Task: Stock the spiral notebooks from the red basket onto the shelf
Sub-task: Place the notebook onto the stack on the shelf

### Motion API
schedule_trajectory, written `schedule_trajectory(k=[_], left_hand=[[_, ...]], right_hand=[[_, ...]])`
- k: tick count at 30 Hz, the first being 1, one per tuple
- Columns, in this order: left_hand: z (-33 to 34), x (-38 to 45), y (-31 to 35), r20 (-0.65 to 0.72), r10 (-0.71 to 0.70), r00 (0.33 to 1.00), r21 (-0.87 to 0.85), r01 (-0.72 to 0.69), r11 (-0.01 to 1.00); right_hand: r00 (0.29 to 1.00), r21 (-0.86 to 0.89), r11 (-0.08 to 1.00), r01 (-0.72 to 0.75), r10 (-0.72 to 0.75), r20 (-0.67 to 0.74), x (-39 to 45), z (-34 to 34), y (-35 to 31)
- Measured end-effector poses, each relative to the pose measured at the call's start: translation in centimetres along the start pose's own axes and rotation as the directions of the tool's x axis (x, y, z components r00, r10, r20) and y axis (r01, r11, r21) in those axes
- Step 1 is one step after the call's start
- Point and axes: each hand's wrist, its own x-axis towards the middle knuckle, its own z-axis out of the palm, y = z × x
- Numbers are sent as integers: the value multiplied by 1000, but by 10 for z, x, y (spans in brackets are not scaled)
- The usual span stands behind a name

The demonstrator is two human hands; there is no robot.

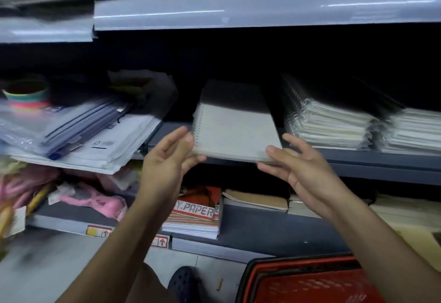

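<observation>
A: Hands in view, and what held?

B: Two. Left hand point(167, 159) and right hand point(299, 168), each at a near corner of one grey-covered spiral notebook with a wire coil along its left edge point(236, 123). Left thumb on top of the cover, fingers curled beneath the corner. Right thumb on top likewise, fingers spread loosely below the edge.

A: Position of the notebook?

B: Lying flat on the middle grey metal shelf point(358, 159), near end overhanging the front lip, far end in shadow. Whether one notebook or a thin pile, not discernible.

A: Neighbours on that shelf?

B: Right: two stacks of plastic-wrapped spiral notebooks point(334, 123), side by side, apart from the held one. Left: one slanting heap of clear plastic folders and white envelopes point(78, 135), with one rainbow-striped ring point(27, 95) behind it.

A: Below?

B: One red plastic basket with black rim point(307, 281) at lower right, contents blurred. One pad printed "PAPER" point(195, 209) on the lower shelf. One dark perforated shoe point(183, 281) on the floor.
</observation>
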Motion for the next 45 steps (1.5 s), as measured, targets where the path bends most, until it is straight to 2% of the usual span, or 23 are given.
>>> schedule_trajectory(k=[4, 11, 17, 22, 26, 30, 35, 39, 42, 43, 45], left_hand=[[-4, -29, -13, -22, 66, 998, 211, -60, 976], [9, -11, -26, -103, 216, 971, 299, -177, 938], [18, 43, -24, -147, 238, 960, 331, -179, 927], [16, 72, -30, -156, 272, 950, 440, -180, 880], [17, 86, -33, -144, 250, 957, 447, -163, 880], [18, 74, -34, -88, 230, 969, 458, -165, 873], [27, 25, -36, -85, 196, 977, 423, -143, 895], [45, -22, -48, -19, 79, 997, 352, -67, 933], [55, -65, -72, 20, -163, 986, 262, 152, 953], [59, -81, -84, 32, -285, 958, 224, 271, 936], [64, -113, -114, 54, -514, 856, 217, 493, 843]], right_hand=[[993, -166, 982, 86, -98, -64, -12, -17, 13], [928, -271, 928, 257, -315, -199, 2, -12, 29], [916, -273, 931, 241, -311, -254, 43, 10, 29], [904, -204, 948, 246, -300, -304, 70, 21, 30], [895, -229, 941, 251, -316, -316, 77, 23, 33], [893, -267, 928, 261, -337, -297, 70, 18, 30], [910, -315, 915, 250, -333, -245, 36, -3, 23], [938, -406, 895, 184, -284, -200, -9, -37, 23], [968, -485, 870, 85, -188, -168, -54, -76, 33], [977, -523, 852, 35, -140, -162, -71, -92, 39], [985, -596, 799, -86, -21, -170, -104, -125, 56]])
